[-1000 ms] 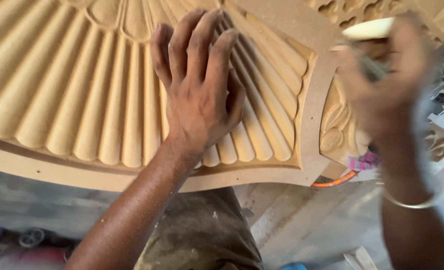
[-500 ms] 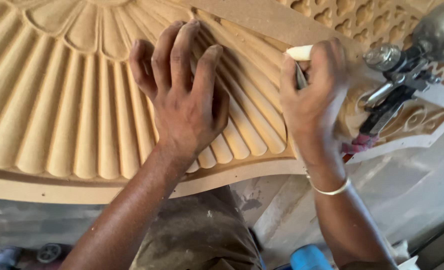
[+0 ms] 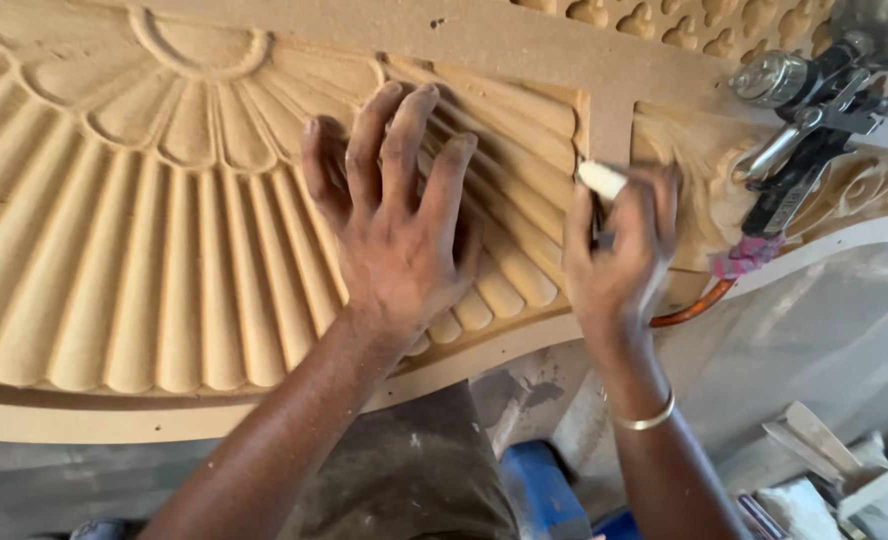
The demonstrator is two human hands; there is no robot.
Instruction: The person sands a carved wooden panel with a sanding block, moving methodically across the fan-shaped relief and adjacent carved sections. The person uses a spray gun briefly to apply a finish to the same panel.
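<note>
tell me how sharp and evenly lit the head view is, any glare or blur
Head view: soft, even light; the left hand casts a shadow on the carved panel; bright glare on the spray gun cup top right; the right hand is slightly motion-blurred; floor clutter is soft.

Matt carved wood, shiny metal beside it

The carved panel [image 3: 164, 260] is showing raw, matt, dusty tan wood with smooth fluted ridges; the spray gun [image 3: 804, 110] is gleaming in polished metal, and the bangle [image 3: 646, 420] is glinting gold.

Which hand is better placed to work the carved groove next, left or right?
Right, probably. The right hand grips a small tool with a pale handle at the carved panel; the left hand lies flat, bracing on the ribs.
</note>
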